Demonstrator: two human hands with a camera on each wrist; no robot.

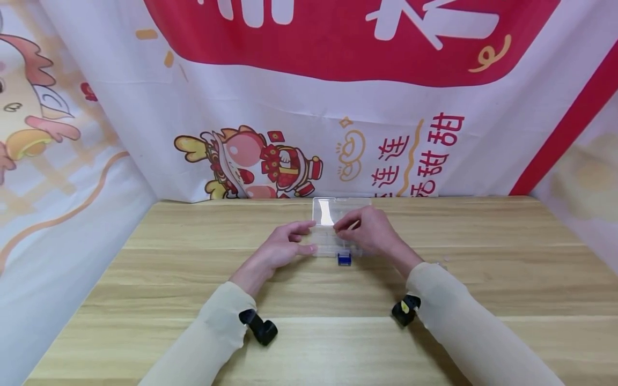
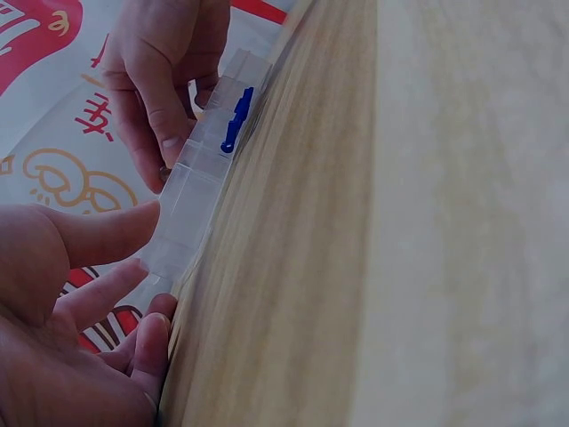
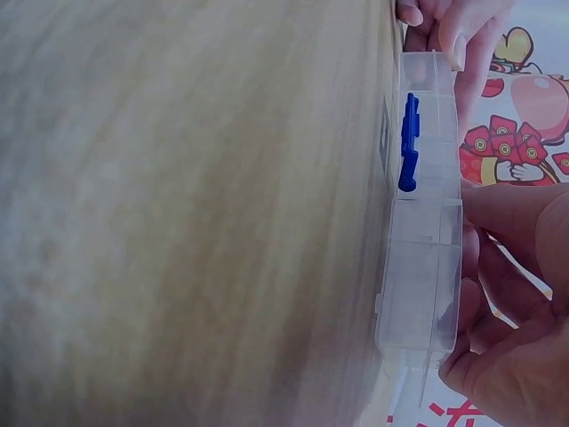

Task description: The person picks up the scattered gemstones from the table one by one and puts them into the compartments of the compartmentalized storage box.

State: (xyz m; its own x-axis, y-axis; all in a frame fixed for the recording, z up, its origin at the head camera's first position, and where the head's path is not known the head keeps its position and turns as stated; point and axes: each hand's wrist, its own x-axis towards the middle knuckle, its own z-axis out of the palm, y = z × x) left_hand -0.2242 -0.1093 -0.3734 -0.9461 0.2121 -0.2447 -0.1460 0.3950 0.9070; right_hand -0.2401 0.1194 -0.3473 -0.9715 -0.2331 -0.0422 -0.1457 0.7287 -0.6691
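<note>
"Box point(image 1: 323, 239) on table point(image 1: 338, 346), latch point(image 1: 344, 260) at box's near side. Step?"
"Prob. fingerwork over box. L hand point(image 1: 281, 247), fingers extended, touches box's left side; R hand point(image 1: 373, 229) curled over box, can't tell if pinching anything. Next prob. needs box steady."

The clear compartment box point(image 3: 420, 276) is showing smooth, glossy plastic, its lid point(image 1: 325, 212) catching a white glare. On the box's front, the blue latch point(image 3: 410, 142) is looking plastic too. Beneath the box, the tabletop point(image 1: 318, 348) is showing smooth wood grain; behind the box, the printed cloth backdrop point(image 1: 159, 123) is hanging matt.
</note>
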